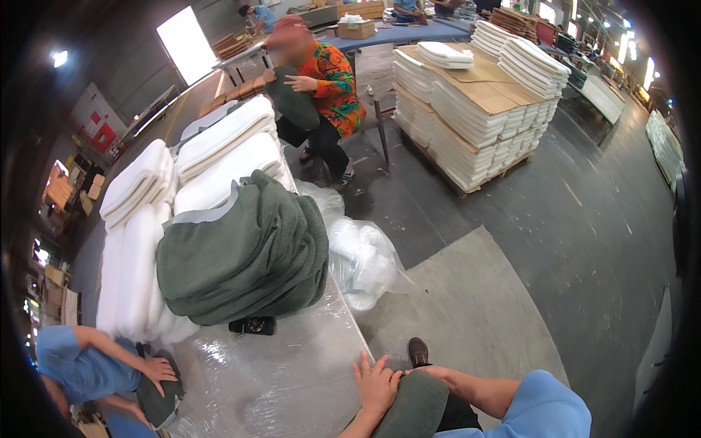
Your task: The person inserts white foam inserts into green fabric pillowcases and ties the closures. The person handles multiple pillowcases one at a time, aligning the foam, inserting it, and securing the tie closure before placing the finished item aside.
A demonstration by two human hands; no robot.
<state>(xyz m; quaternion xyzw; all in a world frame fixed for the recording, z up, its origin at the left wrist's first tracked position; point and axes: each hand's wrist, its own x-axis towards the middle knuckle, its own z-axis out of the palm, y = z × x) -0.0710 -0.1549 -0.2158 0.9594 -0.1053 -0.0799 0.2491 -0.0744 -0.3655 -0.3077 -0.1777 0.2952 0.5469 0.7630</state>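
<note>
A dark green padded cushion (414, 406) stands against my lap at the lower edge. My left hand (377, 385) lies along its left side near the table's edge, fingers spread and stretched out. My right hand (426, 371) grips the cushion's top edge; its fingertips are partly hidden. Ahead on the plastic-covered table (285, 372) sits a heap of dark green fabric covers (244, 252) with a pale grey edge showing. A black phone-like device (253, 325) lies at the heap's near side.
White folded padding (226, 139) is stacked behind the covers. At left, a co-worker's hands (159, 371) hold another green piece. A seated person (328, 84) across the table handles a green cushion. Clear plastic bags (361, 255) lie beside the table; a pallet of white pads (475, 109) stands beyond.
</note>
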